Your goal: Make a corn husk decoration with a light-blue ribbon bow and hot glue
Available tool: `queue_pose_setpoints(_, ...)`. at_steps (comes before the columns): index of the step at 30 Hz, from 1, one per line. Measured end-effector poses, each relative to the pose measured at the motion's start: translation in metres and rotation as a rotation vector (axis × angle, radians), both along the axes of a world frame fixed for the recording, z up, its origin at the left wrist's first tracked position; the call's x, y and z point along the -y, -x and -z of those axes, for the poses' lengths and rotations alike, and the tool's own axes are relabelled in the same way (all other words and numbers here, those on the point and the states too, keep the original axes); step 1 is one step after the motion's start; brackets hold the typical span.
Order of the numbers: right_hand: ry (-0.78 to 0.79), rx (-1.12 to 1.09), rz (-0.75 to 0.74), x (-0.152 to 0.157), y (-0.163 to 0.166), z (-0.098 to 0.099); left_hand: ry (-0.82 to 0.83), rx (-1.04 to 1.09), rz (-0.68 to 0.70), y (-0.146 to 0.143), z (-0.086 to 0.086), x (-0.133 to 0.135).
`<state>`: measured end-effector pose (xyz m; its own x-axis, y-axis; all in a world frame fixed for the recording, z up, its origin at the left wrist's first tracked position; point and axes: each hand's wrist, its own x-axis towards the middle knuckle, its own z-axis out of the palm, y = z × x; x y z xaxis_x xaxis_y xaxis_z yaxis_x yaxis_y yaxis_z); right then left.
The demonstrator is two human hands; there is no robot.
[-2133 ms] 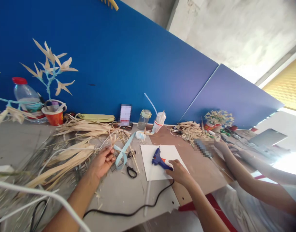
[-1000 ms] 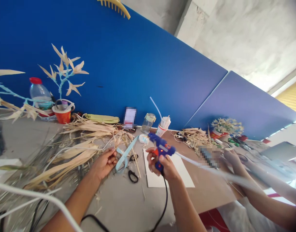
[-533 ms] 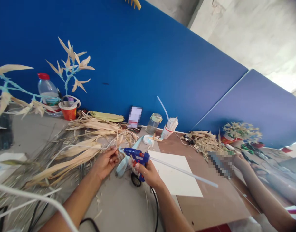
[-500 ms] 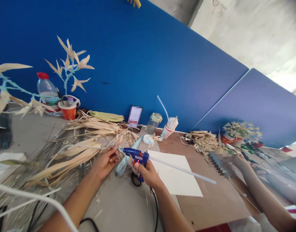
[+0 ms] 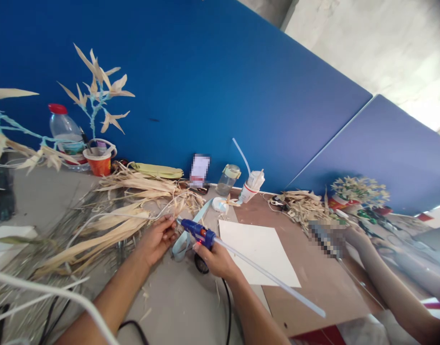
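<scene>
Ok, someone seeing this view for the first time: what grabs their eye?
Probably the blue glue gun in the right hand, its nozzle close to the left hand, with a long clear stick jutting from its rear across the white sheet. Next, likely, the pale-flowered branch rising from the red bucket at left, against the blue partition.

Mid-frame, the right hand's grip (image 5: 220, 259) holds a blue glue gun (image 5: 201, 235), its nozzle (image 5: 179, 221) just beside the left hand's grip (image 5: 158, 240); dried husks (image 5: 133, 187) lie centre-left on the worktop (image 5: 176, 297).
</scene>
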<state>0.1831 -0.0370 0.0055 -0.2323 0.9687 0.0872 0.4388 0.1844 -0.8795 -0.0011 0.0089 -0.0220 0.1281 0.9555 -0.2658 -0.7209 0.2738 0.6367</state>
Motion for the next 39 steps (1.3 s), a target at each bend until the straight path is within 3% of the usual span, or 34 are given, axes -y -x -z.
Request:
queue_pose_setpoints(12,-0.013,0.049,0.030,0.0004,0.0019,-0.0062,-0.005,0.021,0.019,-0.0005,-0.0043,0.0021)
queue_pose_setpoints(18,-0.006,0.060,-0.031,0.0022,0.0019,-0.0076,-0.014,0.031,0.017,0.0004,-0.0029,0.0011)
queue_pose_setpoints(39,-0.020,0.030,-0.019,-0.0030,-0.0056,0.0023,0.033,0.011,0.002,-0.0002,-0.0066,0.0024)
